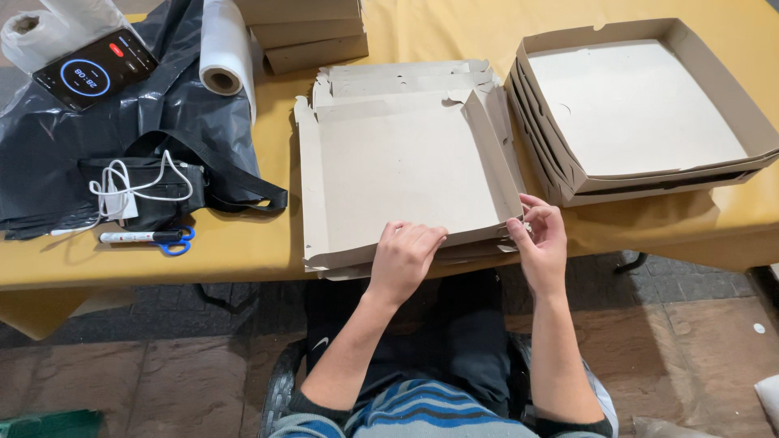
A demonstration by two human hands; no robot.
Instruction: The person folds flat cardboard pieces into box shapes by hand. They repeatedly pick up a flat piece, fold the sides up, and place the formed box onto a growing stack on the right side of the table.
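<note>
Yellow table point(243, 243) carries a half-folded cardboard box point(398, 174). Left hand point(403, 258) presses its near flap flat, fingers loose. Right hand point(542, 239) pinches the near-right corner.

On the worktop point(243, 243), near the front edge: half-folded box point(402, 174) atop a pile of flat blanks point(406, 77), right wall raised. Left hand point(403, 259) on its front flap, right hand point(542, 239) at its front right corner, fingers point(527, 212) touching the cardboard. Just right of it, stack of finished boxes point(641, 109), nested one in another. Behind, at the far edge, more closed boxes point(304, 32). Left of the blanks, roll of bags point(223, 53); further left, plastic sheet point(73, 138) with phone point(96, 69) on top and cable point(134, 188) on a pouch point(154, 195). Before these, marker point(130, 237) and scissors point(174, 242) side by side.
</note>
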